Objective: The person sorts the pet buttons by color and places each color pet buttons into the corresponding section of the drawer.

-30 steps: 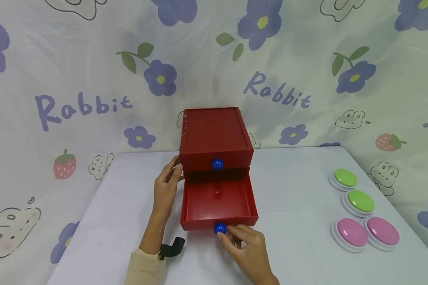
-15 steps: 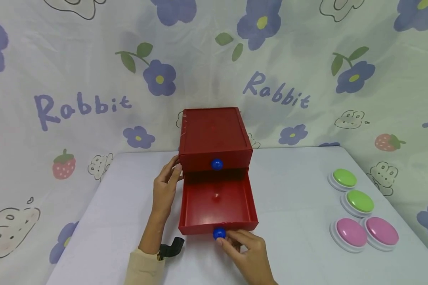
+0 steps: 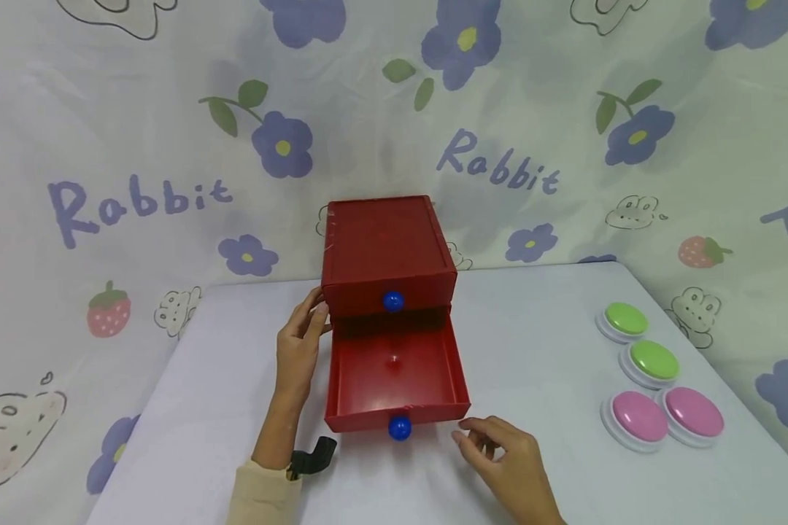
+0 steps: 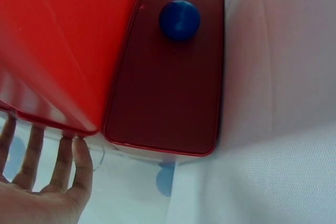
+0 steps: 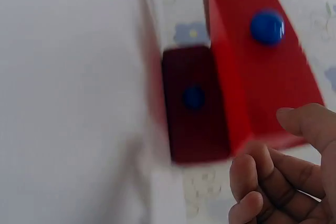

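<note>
A red drawer cabinet (image 3: 387,237) stands on the table with a pulled-out drawer (image 3: 394,379) below its top front. No loose items show inside that drawer. Its blue round knob (image 3: 399,428) sits on the front, and another blue knob (image 3: 393,301) is on the shut top drawer. In the right wrist view a darker lower drawer front (image 5: 194,129) with its own knob lies beside the table surface. My left hand (image 3: 297,354) rests straight fingers against the cabinet's left side. To the right of the drawer's front corner, my right hand (image 3: 508,459) holds nothing, its fingers loosely bent.
Green push buttons (image 3: 653,360) and pink push buttons (image 3: 692,411) with white bases stand at the table's right. A black curved piece (image 3: 315,457) is at my left wrist. Behind the white table (image 3: 532,343) hangs a flowered cloth (image 3: 368,146).
The drawer came slightly further out while my right fingers pinched its knob. My right hand has since let go and moved right. My left hand stays at the cabinet's side.
</note>
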{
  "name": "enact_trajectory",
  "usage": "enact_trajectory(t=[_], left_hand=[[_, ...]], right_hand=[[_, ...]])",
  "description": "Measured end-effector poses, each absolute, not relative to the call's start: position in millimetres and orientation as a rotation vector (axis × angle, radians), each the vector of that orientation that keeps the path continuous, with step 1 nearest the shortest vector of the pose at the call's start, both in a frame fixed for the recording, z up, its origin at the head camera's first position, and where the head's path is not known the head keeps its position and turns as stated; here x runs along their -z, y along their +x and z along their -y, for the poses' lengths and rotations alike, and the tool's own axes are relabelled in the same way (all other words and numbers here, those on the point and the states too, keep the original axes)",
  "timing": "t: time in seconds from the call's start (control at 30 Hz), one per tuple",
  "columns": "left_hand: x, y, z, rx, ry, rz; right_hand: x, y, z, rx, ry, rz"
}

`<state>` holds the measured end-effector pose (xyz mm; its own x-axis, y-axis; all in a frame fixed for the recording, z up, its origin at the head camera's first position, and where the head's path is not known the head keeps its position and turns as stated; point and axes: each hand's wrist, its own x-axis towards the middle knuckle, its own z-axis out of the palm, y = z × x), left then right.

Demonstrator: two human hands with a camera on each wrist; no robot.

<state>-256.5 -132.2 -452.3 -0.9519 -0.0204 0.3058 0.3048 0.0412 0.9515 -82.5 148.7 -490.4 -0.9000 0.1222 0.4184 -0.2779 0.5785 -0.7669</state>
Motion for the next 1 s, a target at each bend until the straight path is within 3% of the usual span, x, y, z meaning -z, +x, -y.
enact_trajectory(t=[0.23,0.5,0.7,1.0], left_hand=[[452.5,-256.9,134.4,1.994,-0.258,2.081],[441.6,-250.2,127.7,2.026,-0.268,2.091],[446.8,-253.8,127.4,2.037,-0.269,2.089],[452.0,-257.0,129.0,2.0,-0.306,2.064]], right_hand=[[493.7,-90.1,-223.7,-1.03,-0.141,2.447],[492.3,-72.4,-301.3,-0.82,-0.426,2.546],[488.9,-57.0,-334.3,-0.727,-0.655,2.621],[495.1,-49.9,-357.3,-0.688,-0.789,2.733]])
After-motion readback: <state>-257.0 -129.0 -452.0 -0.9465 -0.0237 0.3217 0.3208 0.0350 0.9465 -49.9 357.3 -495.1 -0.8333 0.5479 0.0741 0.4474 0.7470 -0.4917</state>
